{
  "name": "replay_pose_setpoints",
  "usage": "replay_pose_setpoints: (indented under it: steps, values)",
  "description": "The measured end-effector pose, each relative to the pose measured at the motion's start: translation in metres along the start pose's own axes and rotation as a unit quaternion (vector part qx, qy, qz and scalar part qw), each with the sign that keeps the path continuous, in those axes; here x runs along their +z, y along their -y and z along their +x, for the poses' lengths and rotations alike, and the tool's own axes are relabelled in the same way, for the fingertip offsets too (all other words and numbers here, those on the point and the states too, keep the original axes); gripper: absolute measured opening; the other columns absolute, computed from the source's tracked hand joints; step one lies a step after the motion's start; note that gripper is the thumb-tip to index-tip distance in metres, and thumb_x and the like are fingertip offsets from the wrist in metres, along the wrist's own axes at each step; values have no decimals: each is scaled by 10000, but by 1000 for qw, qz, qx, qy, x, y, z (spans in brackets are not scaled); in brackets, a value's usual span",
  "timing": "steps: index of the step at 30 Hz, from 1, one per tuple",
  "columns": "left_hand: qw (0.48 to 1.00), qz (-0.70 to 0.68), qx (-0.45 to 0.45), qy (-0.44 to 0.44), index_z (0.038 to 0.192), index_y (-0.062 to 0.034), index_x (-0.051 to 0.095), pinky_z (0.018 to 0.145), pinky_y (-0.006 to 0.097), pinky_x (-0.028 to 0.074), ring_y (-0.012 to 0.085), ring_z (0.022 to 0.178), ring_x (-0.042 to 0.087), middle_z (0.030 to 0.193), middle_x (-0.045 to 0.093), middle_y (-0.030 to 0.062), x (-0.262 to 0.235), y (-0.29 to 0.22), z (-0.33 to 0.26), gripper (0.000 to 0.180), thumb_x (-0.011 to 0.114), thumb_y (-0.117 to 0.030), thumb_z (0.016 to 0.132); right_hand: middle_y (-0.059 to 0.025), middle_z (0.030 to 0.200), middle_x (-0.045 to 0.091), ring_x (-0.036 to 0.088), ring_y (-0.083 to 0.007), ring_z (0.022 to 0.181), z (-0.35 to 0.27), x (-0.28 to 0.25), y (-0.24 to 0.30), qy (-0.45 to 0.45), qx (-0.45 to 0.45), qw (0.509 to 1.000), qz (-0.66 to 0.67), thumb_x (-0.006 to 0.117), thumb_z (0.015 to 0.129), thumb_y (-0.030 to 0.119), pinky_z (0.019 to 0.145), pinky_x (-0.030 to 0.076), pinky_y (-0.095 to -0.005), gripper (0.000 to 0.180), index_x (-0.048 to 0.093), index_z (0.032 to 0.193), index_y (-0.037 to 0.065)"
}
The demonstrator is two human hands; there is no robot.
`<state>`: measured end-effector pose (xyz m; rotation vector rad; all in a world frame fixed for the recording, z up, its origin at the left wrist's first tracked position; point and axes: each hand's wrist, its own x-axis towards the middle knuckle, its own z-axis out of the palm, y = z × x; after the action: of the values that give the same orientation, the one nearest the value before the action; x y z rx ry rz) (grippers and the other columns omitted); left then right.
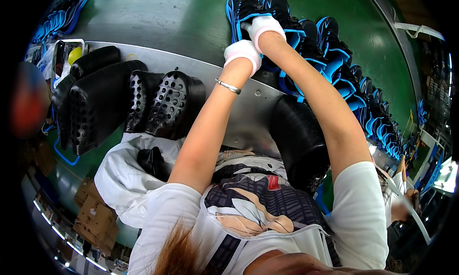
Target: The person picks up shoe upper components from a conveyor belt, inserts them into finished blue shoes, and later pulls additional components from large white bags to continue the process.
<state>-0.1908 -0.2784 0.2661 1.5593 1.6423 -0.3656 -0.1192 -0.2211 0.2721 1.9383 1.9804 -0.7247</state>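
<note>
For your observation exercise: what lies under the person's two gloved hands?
A black-and-blue shoe on the green belt, first in a row, lies under both hands. The gloves cover its middle.

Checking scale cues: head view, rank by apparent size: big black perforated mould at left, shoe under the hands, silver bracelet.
1. Black perforated mould, largest, though nearer the camera.
2. Blue-and-black shoe.
3. Silver bracelet, smallest.

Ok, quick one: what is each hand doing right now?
Left hand: gloved, curled beside a black-and-blue shoe; grip cannot be told.
Right hand: gloved, resting on that shoe; whether the fingers close on it cannot be told.
</note>
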Motion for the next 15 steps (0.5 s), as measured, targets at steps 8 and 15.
replay_pose_setpoints:
  steps: [8, 15]
  values:
    - [1000, 28, 13, -4, 1107, -125, 714, 893, 410, 528, 327, 1081, 651, 1164, 681, 146, -10, -4, -3, 317, 572, -270, 863, -139, 1151, 681, 659, -315, 1051, 4, -16, 10, 14, -44, 992, -120, 473, 958, 475, 883, 530, -423, 440, 693, 1167, 157]
    - [999, 42, 15, -12, 1124, -133, 705, 880, 399, 536, 313, 1066, 660, 1168, 680, 135, -8, 0, -2, 317, 580, -256, 859, -108, 1157, 693, 674, -278, 1059, 0, -18, 23, -3, -48, 977, -208, 528, 935, 305, 851, 549, -409, 300, 729, 1106, 162]
